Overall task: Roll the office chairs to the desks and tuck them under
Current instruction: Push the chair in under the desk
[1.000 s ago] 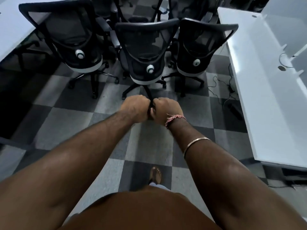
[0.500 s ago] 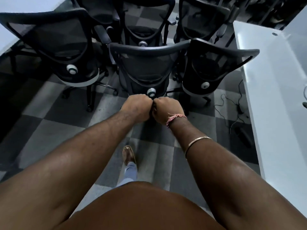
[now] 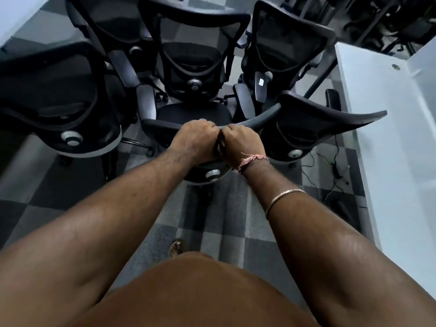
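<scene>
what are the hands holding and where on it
Both the left hand and right hand grip the middle office chair by the top edge of its backrest, side by side.

the gripped chair (image 3: 193,115) was boxed in: a chair on the left (image 3: 59,100) and a chair on the right (image 3: 313,128) stood just beside it, and three more chairs (image 3: 195,50) crowded close ahead. the white desk (image 3: 389,142) walled the right side, with cables (image 3: 328,168) on the floor beside it. open checkered floor (image 3: 219,223) lay only behind, toward the person.
</scene>
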Demonstrator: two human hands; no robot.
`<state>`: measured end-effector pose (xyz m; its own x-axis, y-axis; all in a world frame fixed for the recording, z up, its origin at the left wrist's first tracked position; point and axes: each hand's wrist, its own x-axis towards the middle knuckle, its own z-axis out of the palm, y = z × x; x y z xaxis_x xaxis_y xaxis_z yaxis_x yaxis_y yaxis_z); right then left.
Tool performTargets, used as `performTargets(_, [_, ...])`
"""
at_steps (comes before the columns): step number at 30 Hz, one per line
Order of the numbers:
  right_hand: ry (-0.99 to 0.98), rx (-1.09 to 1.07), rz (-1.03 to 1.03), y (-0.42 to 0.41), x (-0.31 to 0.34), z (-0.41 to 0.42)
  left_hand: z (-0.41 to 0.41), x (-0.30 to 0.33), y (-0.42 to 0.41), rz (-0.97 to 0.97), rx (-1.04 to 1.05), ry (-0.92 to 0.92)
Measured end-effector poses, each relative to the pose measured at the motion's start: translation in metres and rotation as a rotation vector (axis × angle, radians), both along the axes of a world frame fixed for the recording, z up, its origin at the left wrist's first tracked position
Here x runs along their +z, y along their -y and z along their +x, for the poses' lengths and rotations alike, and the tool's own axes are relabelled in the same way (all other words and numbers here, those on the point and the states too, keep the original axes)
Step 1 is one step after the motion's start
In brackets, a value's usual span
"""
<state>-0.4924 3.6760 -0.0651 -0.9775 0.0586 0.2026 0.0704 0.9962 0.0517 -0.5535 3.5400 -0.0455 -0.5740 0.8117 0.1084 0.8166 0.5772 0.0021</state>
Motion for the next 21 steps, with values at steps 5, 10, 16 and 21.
performTargets(5, [0.107, 0.125, -0.006, -0.031, -0.018, -0.051, -0.041, -0.023, -0.022, -0.032, 0.07, 0.107])
performTargets(10, [0.365, 0.224, -0.023, -0.048, -0.026, -0.081, -0.059, -0.037, -0.039, -0.186, 0.171, 0.282])
performTargets(16, [0.35, 0.379, 0.015, -0.061, -0.026, -0.111, -0.075, -0.038, -0.056, -0.326, 0.297, 0.23])
performTargets(21, [0.391, 0.421, -0.017, -0.062, -0.03, -0.104, -0.063, -0.043, -0.062, -0.403, 0.402, 0.231])
